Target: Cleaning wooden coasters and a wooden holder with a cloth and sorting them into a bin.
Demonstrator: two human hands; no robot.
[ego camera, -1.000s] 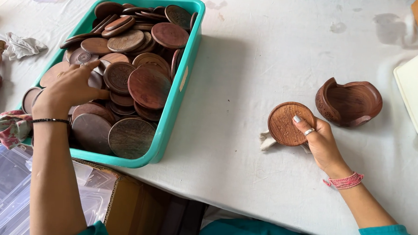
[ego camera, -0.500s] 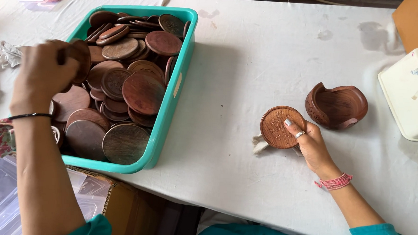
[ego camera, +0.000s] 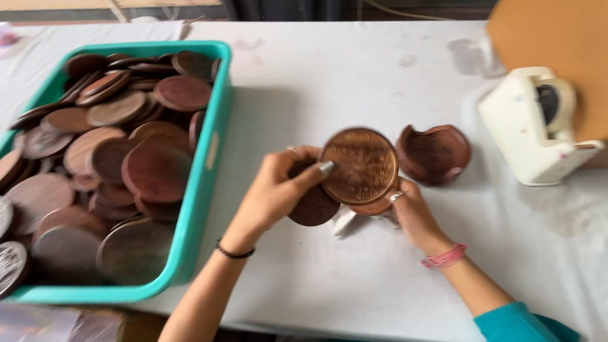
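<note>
My left hand [ego camera: 274, 193] grips several round wooden discs: a carved disc [ego camera: 358, 165] stands tilted up at its fingertips and a darker plain disc [ego camera: 312, 206] sits under its palm. My right hand [ego camera: 412, 211] is just right of them, fingers curled on the lower edge of a disc beneath the carved one. Both hands meet over the white table [ego camera: 354, 73]. A wooden coaster holder [ego camera: 434, 153] with cut-out sides stands just right of the hands. A teal bin [ego camera: 205, 182] heaped with several wooden discs [ego camera: 147, 167] sits at the left.
A cream tape dispenser [ego camera: 538, 123] stands at the right, in front of a brown cardboard box [ego camera: 565, 36]. A small white scrap [ego camera: 344, 222] lies under the hands. Clear plastic wrapping [ego camera: 31, 333] lies below the table's near edge at the bottom left.
My left hand has left the teal bin with wooden discs and carried them right to meet my right hand. The view has shifted, now showing the tape dispenser and box.
</note>
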